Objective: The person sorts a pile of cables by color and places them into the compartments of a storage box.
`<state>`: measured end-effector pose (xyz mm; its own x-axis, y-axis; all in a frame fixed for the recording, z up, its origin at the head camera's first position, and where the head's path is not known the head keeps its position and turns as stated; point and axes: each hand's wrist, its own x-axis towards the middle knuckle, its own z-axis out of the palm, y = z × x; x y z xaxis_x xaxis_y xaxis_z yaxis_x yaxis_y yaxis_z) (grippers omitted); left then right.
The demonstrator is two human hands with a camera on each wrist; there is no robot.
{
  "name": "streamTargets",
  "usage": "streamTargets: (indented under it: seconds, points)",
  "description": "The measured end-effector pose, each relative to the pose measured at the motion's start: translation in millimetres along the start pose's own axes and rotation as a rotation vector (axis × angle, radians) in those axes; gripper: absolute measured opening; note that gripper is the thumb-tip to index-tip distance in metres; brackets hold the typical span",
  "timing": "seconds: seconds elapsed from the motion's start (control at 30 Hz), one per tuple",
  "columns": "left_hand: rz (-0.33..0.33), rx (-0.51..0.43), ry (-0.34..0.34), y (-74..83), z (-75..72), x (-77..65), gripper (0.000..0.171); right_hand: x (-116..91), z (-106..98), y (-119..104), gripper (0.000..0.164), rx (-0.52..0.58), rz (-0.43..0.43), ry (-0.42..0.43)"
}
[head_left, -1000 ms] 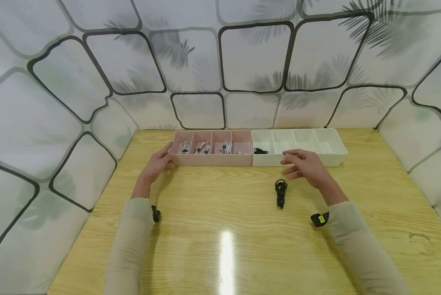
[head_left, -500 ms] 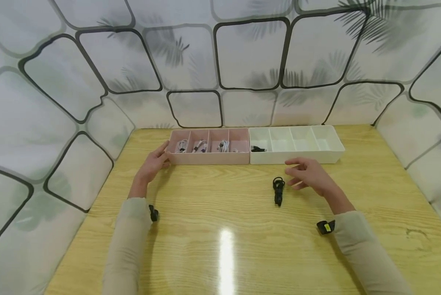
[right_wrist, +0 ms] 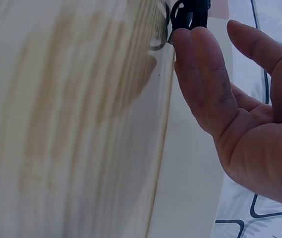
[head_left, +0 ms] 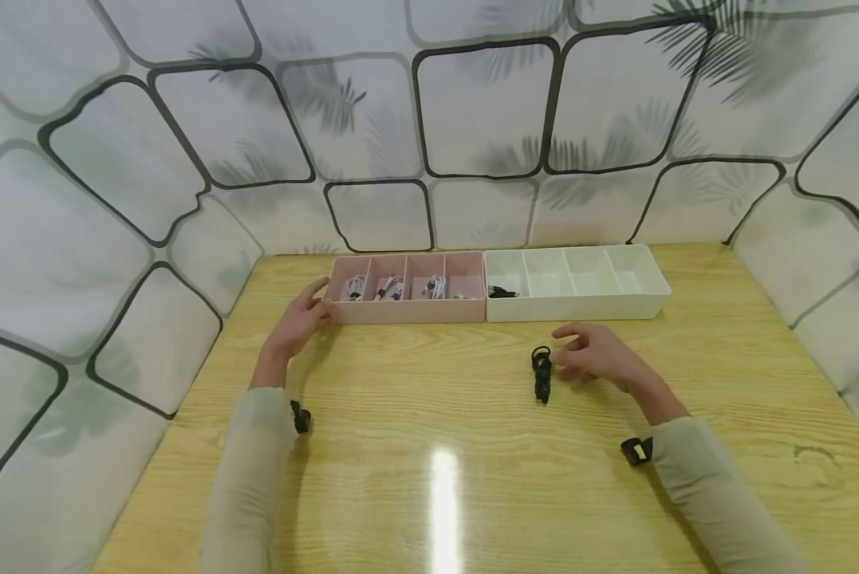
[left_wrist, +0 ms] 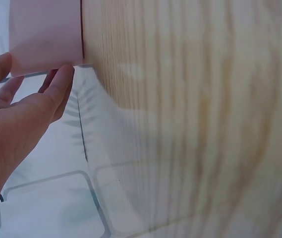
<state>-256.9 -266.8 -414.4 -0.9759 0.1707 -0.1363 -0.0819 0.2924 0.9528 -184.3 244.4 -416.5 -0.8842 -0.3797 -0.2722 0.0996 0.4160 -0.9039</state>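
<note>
In the head view a coiled black cable [head_left: 541, 376] lies on the table in front of the white divided box [head_left: 580, 308]. My right hand [head_left: 603, 355] is just to its right, fingers loosely bent and fingertips right at the coil. The right wrist view shows the same cable [right_wrist: 193, 12] beyond the fingertips, with the thumb spread away from the fingers. At the far left my left hand [head_left: 297, 323] rests its fingertips against the left end of the pink divided box [head_left: 407, 312]. That pink end wall [left_wrist: 46, 37] appears above the fingers in the left wrist view.
White cables [head_left: 355, 286] lie in the pink box's compartments. A black cable [head_left: 502, 292] sits in the white box's leftmost compartment. Both boxes stand end to end along the back of the wooden table [head_left: 372, 446], before a patterned wall covering [head_left: 486, 112].
My right hand has come down and toward the front, away from the white box, to the black cable's right side. My left hand has stayed at the pink box.
</note>
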Motion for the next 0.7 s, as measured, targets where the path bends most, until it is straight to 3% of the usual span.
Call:
streamTargets:
  seconds: [0.7]
  points:
    - [-0.015,-0.106,0.000,1.5,0.9,-0.5,0.061,12,19,-2,0.069,-0.139,0.054,0.011]
